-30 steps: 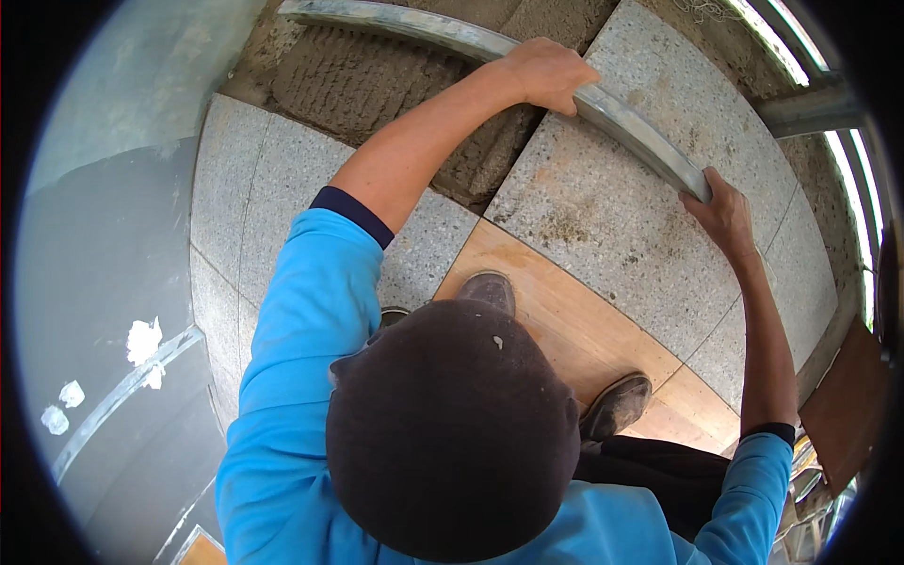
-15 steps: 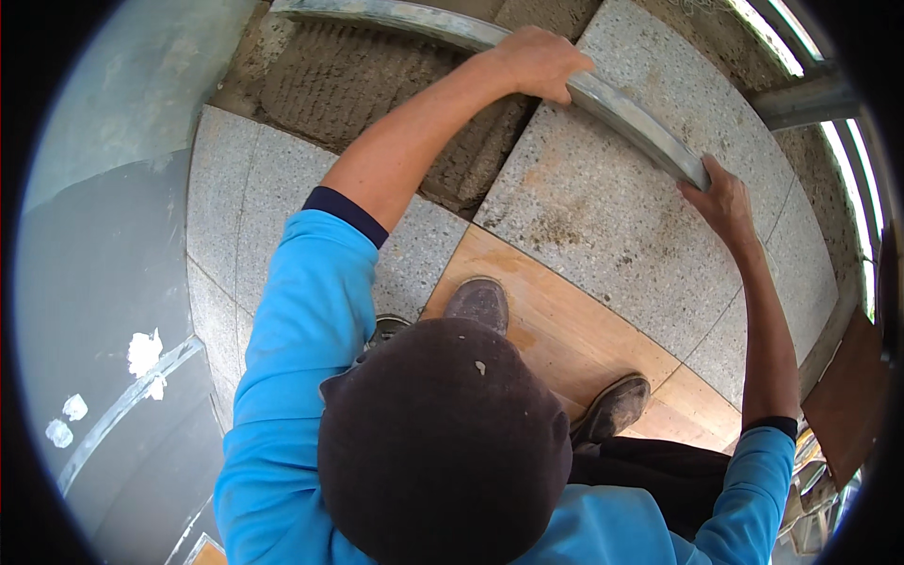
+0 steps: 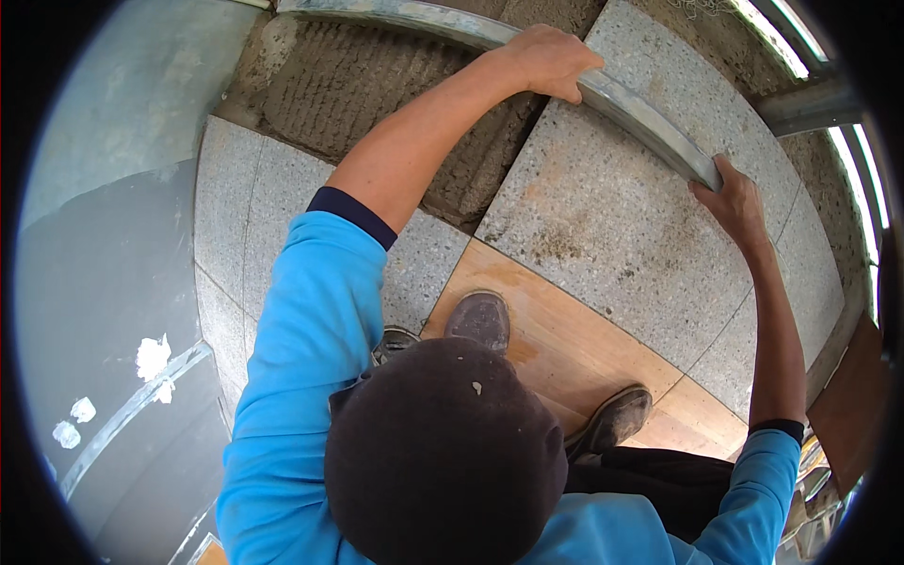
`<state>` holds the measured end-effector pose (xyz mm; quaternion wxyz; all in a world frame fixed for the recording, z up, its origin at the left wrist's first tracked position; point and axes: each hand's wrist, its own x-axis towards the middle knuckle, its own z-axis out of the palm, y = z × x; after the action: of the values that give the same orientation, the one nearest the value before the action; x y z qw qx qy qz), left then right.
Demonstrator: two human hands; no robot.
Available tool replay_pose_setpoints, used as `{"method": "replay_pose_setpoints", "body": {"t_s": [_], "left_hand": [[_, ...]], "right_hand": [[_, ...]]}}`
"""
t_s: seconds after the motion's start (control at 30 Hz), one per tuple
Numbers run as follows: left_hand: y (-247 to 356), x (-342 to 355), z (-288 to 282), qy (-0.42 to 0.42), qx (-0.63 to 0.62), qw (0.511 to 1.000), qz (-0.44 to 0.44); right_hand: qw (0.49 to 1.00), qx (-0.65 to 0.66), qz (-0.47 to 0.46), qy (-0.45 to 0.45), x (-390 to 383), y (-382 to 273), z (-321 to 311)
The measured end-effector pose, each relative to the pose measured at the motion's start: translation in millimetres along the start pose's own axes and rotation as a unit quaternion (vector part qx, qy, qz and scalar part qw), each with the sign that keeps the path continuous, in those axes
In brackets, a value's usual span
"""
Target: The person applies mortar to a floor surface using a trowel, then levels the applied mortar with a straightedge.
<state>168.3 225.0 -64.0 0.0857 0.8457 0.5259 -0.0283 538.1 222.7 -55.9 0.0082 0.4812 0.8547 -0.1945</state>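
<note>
A long grey metal straightedge [image 3: 640, 115], bowed by the lens, spans the combed mortar bed [image 3: 367, 80] and the large speckled grey tile [image 3: 603, 217] to its right. My left hand [image 3: 551, 61] is wrapped over its middle, above the tile's left edge. With my right hand [image 3: 736, 202] I grip its right end, fingers closed round it. The straightedge's left end reaches the upper left, over the mortar. Whether its lower edge touches the tile all along cannot be made out.
Wood-coloured boards [image 3: 527, 330] lie under my shoes [image 3: 478, 320]. More speckled tiles [image 3: 226, 179] run along the grey wall [image 3: 104, 245] at left. At the upper right a metal post [image 3: 805, 102] sticks in over rough mortar. A dark cap [image 3: 447, 461] hides the lower middle.
The whole view has shifted slightly, so the scene sits a little right and lower. Both hands keep their hold on the straightedge, with no clear movement along the tile.
</note>
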Motion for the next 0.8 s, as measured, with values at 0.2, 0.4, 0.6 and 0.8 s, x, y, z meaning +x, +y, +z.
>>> {"method": "replay_pose_setpoints", "body": {"t_s": [0.2,0.4,0.6,0.8], "left_hand": [[-1,7,-5,-0.019,0.009,1.000,-0.008],[-3,12,-9,-0.023,-0.004,1.000,-0.007],[-6,23,-13,-0.038,-0.003,0.999,-0.010],[-12,32,-12,-0.020,-0.004,1.000,-0.012]], "right_hand": [[1.000,0.005,-0.010,-0.003,3,1,-1],[1.000,0.007,-0.015,0.004,12,6,-6],[1.000,0.008,0.013,-0.003,19,9,-11],[0.999,0.033,-0.008,-0.012,31,14,-15]]}}
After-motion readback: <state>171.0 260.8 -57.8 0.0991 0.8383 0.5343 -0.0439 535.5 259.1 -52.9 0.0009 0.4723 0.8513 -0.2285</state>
